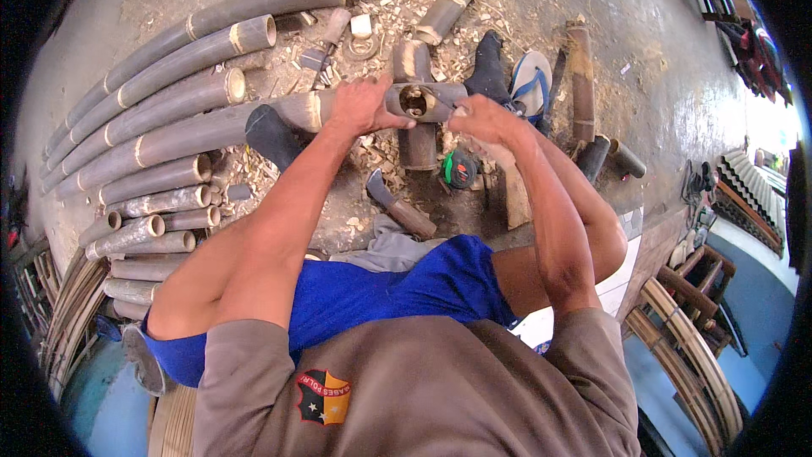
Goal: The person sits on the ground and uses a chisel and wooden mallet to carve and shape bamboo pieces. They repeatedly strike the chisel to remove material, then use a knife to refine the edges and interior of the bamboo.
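Observation:
A long dark bamboo pole (194, 135) lies crosswise in front of me, with a round hole (414, 101) cut in its wall near the right end. My left hand (362, 107) grips the pole just left of the hole, thumb stretched along its near side. Right of the hole, my right hand (489, 121) is closed on a thin blade-like tool (441, 99) that points at the hole; its handle is hidden in my fingers. A short bamboo piece (417, 151) lies beneath the pole, at right angles to it.
More bamboo poles (169, 72) lie at the left, above shorter pieces (161, 203). Nearer me are a curved knife (406, 207) and a green-black tape measure (459, 169). A hatchet-like tool (326, 44) lies among wood chips. A sandal (531, 85) lies at the right.

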A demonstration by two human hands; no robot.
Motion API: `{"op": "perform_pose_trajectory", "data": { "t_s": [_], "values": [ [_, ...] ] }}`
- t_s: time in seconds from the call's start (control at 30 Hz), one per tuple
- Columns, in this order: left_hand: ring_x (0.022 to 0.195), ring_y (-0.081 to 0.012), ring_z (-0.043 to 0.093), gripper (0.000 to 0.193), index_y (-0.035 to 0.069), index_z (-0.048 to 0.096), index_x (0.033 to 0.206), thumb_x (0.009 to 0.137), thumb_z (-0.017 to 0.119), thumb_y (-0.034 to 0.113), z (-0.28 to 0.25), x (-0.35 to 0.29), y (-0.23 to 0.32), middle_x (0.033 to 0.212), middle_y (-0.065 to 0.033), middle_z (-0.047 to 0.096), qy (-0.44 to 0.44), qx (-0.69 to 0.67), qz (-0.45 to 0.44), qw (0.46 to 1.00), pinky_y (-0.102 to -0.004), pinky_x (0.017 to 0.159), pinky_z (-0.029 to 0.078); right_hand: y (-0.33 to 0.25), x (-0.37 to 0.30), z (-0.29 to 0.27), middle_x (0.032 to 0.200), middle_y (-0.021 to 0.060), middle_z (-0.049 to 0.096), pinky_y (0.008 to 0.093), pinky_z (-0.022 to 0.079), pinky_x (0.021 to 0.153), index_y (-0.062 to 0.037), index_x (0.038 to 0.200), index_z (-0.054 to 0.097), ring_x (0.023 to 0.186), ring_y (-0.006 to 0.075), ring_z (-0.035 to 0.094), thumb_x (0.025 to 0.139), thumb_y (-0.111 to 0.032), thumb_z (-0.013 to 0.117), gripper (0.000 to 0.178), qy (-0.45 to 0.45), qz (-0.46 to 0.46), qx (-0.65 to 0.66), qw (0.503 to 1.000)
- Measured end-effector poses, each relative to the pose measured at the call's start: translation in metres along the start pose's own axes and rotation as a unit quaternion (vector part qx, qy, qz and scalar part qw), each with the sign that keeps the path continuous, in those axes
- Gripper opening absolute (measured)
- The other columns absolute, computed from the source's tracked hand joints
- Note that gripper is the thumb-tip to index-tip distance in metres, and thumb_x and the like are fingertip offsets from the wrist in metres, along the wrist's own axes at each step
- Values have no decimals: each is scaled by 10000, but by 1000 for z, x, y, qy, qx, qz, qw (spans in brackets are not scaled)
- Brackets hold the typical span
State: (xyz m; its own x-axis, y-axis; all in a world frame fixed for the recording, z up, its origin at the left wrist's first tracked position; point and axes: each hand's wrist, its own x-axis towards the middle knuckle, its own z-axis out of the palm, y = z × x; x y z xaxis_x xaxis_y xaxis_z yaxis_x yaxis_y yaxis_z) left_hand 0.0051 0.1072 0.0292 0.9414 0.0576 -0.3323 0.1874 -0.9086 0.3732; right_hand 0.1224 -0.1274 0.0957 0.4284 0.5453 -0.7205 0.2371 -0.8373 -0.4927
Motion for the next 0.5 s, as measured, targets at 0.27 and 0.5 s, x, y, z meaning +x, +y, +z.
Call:
{"op": "perform_pose_trajectory", "data": {
  "t_s": [0.27, 0.5],
  "values": [
    [1041, -392, 697, 929, 119, 567, 1343, 643, 828, 672, 4, 4, -15, 1168, -183, 707, -44, 4, 28, 999, -499, 886, 551, -1, -7, 127, 757, 52, 609, 333, 497, 504, -67, 1098, 598, 579, 154, 584, 902, -297, 700, 318, 5, 23, 524, 851],
    [1077, -372, 673, 622, 154, 552, 1375, 828, 703, 409, 23, 2, -14, 1176, -158, 679, 14, 66, 42, 997, -491, 871, 556, -108, 47, 135, 690, 32, 574, 396, 515, 557, -117, 858, 573, 599, 209, 580, 961, -327, 620, 238, 49, 3, 895, 443]
  ]
}}
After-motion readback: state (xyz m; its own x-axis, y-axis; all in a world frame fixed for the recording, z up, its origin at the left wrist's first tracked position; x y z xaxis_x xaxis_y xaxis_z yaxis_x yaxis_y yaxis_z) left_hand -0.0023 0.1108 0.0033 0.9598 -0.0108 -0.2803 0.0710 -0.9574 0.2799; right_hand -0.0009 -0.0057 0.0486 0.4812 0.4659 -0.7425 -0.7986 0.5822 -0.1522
